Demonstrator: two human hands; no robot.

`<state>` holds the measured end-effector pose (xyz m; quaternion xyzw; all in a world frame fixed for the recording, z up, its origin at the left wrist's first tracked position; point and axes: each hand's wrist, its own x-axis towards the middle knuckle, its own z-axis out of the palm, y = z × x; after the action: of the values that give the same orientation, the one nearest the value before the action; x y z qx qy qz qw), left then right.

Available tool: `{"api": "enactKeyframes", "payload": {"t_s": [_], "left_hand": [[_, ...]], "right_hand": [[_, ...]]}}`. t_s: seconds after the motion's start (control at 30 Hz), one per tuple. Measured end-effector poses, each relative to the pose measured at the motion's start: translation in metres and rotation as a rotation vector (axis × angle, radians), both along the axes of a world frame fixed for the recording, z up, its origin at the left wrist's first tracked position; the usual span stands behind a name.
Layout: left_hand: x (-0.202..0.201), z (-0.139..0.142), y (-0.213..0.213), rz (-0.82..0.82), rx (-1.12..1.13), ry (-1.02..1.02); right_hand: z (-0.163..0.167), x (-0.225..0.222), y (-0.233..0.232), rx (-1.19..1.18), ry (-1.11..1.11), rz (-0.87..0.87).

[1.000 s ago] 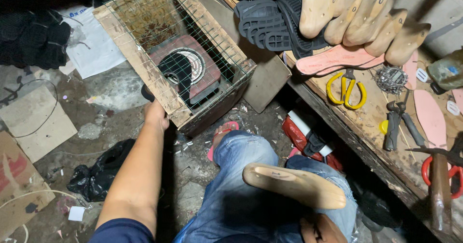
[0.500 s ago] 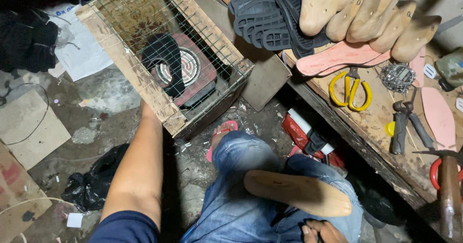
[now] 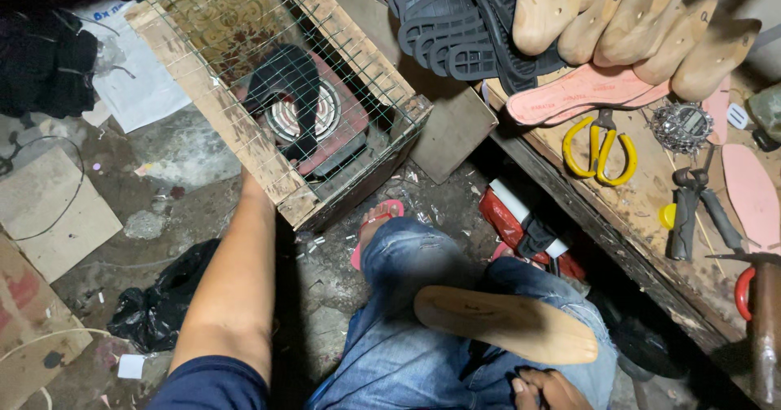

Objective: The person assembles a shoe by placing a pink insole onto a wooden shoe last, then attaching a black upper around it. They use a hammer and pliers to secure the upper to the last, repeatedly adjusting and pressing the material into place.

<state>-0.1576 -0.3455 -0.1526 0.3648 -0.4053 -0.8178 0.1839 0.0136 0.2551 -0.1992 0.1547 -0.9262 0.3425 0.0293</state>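
**Inspector A:** Position of the left hand?

**Inspector B:** The left forearm (image 3: 236,288) runs up from the lower left to the near corner of the wire-mesh wooden crate (image 3: 244,133) on the floor. The hand itself is hidden behind the crate's frame, so I cannot tell whether its fingers are open or closed. The wrist meets the wooden rail at that corner.

**Inspector A:** Right hand?

**Inspector B:** Right hand (image 3: 545,390) sits at the bottom edge, fingers curled closed on the heel end of a wooden shoe last (image 3: 504,324), which lies sole-up across the lap on the blue jeans (image 3: 407,353), well apart from the crate.

**Inspector A:** Change from 1 second ago?

**Inspector B:** The left hand was visible at the crate's corner then; now it is out of sight behind the frame. The last rests on the lap as before.

**Inspector A:** Contents of the crate?

**Inspector B:** 1 red electric coil stove (image 3: 313,121) with 1 black shoe sole (image 3: 285,85) lying over the coil.

**Inspector A:** The surface at right?

**Inspector B:** Yellow-handled scissors (image 3: 600,146), pink insoles (image 3: 582,93), black soles (image 3: 455,23) and a row of wooden lasts (image 3: 618,19).
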Motion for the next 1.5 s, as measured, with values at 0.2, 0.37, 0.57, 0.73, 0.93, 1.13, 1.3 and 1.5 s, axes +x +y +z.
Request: {"api": "enactKeyframes", "payload": {"t_s": [0.2, 0.37, 0.57, 0.73, 0.93, 1.13, 1.3, 1.5], "left_hand": [[0.0, 0.0, 0.006, -0.156, 0.007, -0.119], [-0.006, 0.005, 0.011, -0.161, 0.114, -0.2], [0.006, 0.003, 0.012, -0.039, 0.007, -0.113], [0.031, 0.005, 0.014, 0.006, 0.074, 0.014], [0.048, 0.031, 0.015, -0.029, -0.084, -0.265], [0.066, 0.044, 0.02, 0.085, -0.072, -0.368], [0.122, 0.037, 0.021, 0.666, -0.121, -0.298], [0.199, 0.067, 0.051, 0.285, -0.327, 0.06]], "right_hand": [[0.006, 0.006, -0.003, 0.116, -0.218, -0.175], [0.004, 0.003, 0.001, 0.099, -0.194, -0.118], [0.012, -0.001, -0.004, 0.061, -0.117, -0.035], [0.035, 0.001, -0.018, 0.082, -0.174, -0.095], [0.047, 0.003, -0.022, 0.146, -0.126, -0.118], [0.06, 0.01, -0.034, 0.016, -0.088, -0.138], [0.095, 0.003, -0.043, 0.252, -0.339, -0.098], [0.158, 0.005, -0.053, -0.251, -0.391, -0.031]]}}
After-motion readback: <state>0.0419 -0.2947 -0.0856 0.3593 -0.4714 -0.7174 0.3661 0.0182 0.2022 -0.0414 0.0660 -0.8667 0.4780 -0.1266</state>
